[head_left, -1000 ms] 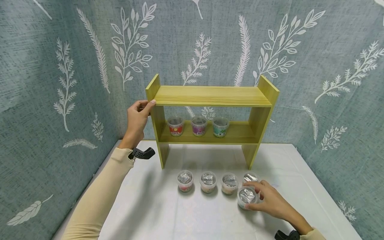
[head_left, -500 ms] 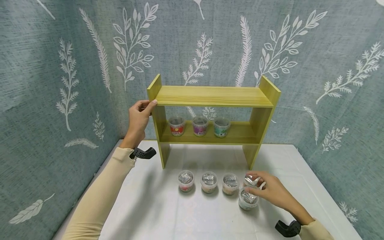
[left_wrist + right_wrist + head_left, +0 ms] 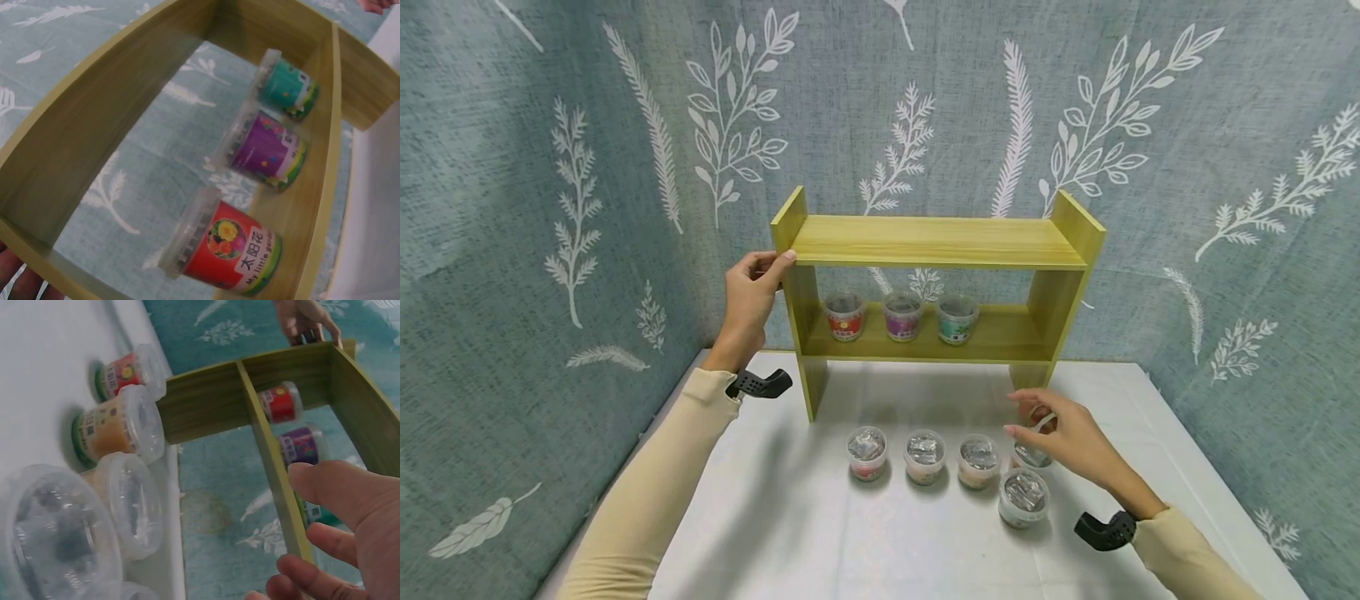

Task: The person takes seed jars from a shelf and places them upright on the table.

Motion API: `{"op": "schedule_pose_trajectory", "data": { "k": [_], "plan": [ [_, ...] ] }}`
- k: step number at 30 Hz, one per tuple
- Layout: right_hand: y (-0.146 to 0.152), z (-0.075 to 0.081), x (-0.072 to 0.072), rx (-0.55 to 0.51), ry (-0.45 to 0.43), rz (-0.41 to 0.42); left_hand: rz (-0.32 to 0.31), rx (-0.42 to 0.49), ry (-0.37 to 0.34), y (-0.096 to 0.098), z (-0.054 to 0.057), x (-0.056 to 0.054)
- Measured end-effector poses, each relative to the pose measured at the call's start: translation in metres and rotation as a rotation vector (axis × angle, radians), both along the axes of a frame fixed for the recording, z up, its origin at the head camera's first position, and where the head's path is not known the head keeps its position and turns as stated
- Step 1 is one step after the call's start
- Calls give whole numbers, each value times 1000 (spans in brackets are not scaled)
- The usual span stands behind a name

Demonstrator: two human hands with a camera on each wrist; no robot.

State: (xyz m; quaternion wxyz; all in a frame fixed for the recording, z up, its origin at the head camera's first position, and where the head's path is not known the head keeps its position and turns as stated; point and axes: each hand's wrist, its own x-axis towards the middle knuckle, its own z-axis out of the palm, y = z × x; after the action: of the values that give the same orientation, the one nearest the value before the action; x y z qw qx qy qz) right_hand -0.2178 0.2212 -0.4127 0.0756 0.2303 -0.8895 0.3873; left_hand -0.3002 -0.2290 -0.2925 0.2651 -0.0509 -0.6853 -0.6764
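My left hand grips the upper left side of a yellow-green wooden shelf, thumb on the front edge. My right hand hovers with bent, parted fingers over a lidded plastic cup near the shelf's right leg, partly covering it from view. In the right wrist view the fingers hold nothing. Just in front of that cup stands another lidded cup with silvery contents. On the middle board sit a red-labelled cup, a purple-labelled cup and a green-labelled cup.
Left of my right hand, three more lidded cups stand in a row on the white table: a red-labelled one, a pale one and an orange-toned one. Patterned grey-blue cloth encloses the back and sides.
My right hand has left the front right cup, passed over the one behind it and risen towards the shelf's right leg. My left hand keeps its grip on the shelf.
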Motion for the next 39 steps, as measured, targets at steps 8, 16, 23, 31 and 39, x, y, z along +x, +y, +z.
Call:
{"op": "schedule_pose_trajectory", "data": {
  "k": [8,16,23,31,39],
  "plan": [
    [-9,14,-13,-38,35,10,8,5,-17,0,0,0],
    [-14,23,-26,-61,59,12,12,5,-13,0,1,-1],
    [-20,30,-36,-80,81,4,16,3,-12,1,1,0],
    [-28,40,-51,-106,69,-12,13,2,-9,1,2,0],
    [-38,49,-65,-85,28,-64,13,-9,-2,0,1,1]
  ]
}}
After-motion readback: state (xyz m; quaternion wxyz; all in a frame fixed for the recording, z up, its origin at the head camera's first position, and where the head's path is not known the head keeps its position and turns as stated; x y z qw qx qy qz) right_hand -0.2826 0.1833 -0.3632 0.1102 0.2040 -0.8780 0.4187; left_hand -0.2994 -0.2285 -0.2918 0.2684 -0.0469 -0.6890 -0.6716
